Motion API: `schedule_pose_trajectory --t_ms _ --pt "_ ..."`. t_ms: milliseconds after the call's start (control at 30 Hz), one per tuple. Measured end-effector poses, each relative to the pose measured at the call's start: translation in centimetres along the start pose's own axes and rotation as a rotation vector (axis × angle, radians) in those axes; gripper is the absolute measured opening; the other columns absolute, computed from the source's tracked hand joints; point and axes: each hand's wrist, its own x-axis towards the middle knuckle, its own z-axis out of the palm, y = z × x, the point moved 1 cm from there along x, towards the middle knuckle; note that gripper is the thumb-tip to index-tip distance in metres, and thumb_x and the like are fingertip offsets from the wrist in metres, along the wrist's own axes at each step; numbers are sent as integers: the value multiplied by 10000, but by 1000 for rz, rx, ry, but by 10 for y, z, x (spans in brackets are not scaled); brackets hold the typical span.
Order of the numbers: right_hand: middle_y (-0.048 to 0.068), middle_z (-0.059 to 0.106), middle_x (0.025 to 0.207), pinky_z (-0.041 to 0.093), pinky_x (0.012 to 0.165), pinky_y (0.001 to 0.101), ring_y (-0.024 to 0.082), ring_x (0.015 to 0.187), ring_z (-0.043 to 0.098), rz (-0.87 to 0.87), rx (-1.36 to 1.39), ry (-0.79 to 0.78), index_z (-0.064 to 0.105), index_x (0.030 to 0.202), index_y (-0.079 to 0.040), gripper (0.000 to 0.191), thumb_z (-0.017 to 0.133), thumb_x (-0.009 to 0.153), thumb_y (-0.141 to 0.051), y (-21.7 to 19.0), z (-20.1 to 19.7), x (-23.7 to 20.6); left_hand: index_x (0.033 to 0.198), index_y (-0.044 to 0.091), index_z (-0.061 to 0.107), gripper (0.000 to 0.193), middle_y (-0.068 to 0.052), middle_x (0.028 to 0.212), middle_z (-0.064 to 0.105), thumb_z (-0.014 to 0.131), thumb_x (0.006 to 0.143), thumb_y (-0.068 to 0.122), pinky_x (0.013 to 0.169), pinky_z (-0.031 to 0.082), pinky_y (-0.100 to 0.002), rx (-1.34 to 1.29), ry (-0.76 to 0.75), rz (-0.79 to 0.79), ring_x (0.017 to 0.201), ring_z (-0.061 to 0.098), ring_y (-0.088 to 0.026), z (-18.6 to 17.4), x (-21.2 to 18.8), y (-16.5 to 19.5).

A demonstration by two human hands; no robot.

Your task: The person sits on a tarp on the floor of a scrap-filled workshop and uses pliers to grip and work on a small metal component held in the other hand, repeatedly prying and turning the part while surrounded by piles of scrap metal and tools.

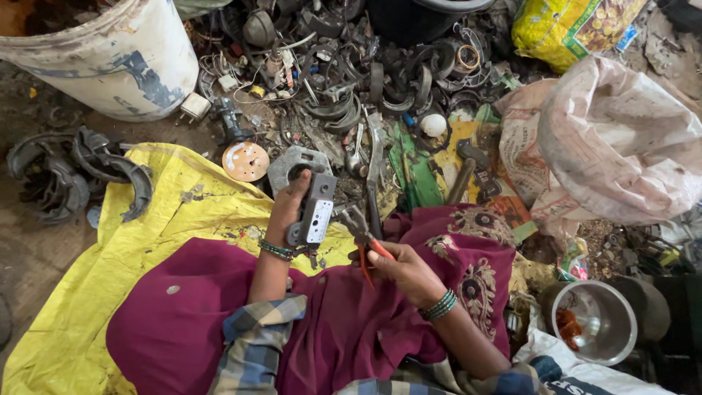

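Observation:
My left hand (287, 208) grips a grey metal electrical part (313, 205) with a white label face and a round flange at its top, held upright over my lap. My right hand (406, 272) is closed on red-handled pliers (363, 235), whose jaws point up-left, close to the lower right side of the part. Whether the jaws touch it is unclear. Both wrists wear green bangles. My lap is covered by maroon embroidered cloth (336, 322).
A heap of dark scrap metal and wires (351, 80) lies ahead. A white bucket (110, 58) stands top left, curved black parts (66, 175) left, a yellow sheet (146, 249) beneath, sacks (614, 139) right, a steel pot (592, 322) lower right.

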Motion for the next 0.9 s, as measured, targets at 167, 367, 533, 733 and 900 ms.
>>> schedule_pose_trajectory --t_ms 167,367,533,733,900 --pt "-53 702 937 491 758 190 7 825 586 -42 -156 14 717 1217 16 345 637 997 -237 -3 13 -6 1169 77 779 524 6 858 748 732 884 514 599 510 -224 94 -5 23 668 639 -42 -7 3 -10" --pt "-42 585 707 412 522 224 33 584 496 -40 -316 39 705 1012 19 288 632 1011 -260 -9 12 -13 1102 69 803 455 35 823 731 759 899 474 610 480 -204 230 -42 109 686 607 -15 -7 6 -18" --pt "-46 575 689 410 513 221 33 576 493 -72 -407 55 712 1011 21 315 651 1011 -288 -9 8 -12 992 49 817 431 43 739 711 742 909 466 545 447 -212 346 -62 108 618 584 -20 -4 -1 -12" --pt "-62 573 675 405 507 222 19 571 477 -75 -519 122 745 1093 -14 325 676 964 -304 -3 3 -10 977 48 821 482 43 711 705 738 886 514 532 446 -210 429 -89 51 596 581 -20 -1 -8 -8" --pt "-52 571 659 411 504 227 27 562 490 -55 -510 113 745 1095 -19 321 686 949 -298 3 -3 -7 978 48 815 515 39 705 708 731 866 544 536 467 -219 506 -54 -2 586 593 -30 2 -11 -6"
